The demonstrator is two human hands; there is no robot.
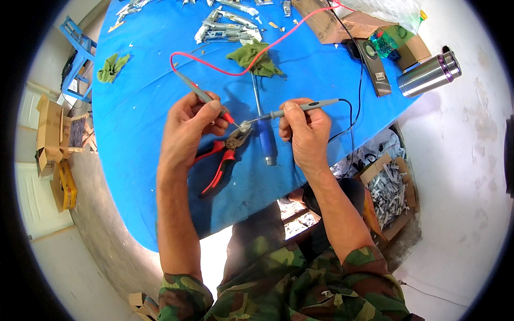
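My left hand (194,120) grips a grey and red test probe (191,84), and my right hand (305,128) pinches a grey and black probe (327,102). Both probe tips meet at or very near a small pale metallic piece (246,126), which rests at the jaws of red-and-black pliers (225,160) lying between my hands. Whether the tips touch it is too small to tell. A long tool with a blue handle (265,139) and metal shaft lies just right of the pliers, partly behind the piece and probe, its far end under a green cloth (251,56).
Blue-covered table (128,160); grey-white parts (227,29) pile at the back. Another green cloth (110,69) lies left. Red and black leads, cardboard boxes (329,24), a dark device (375,69) and steel flask (428,75) are back right. A blue chair (80,53) stands left; scrap box (390,198) below right.
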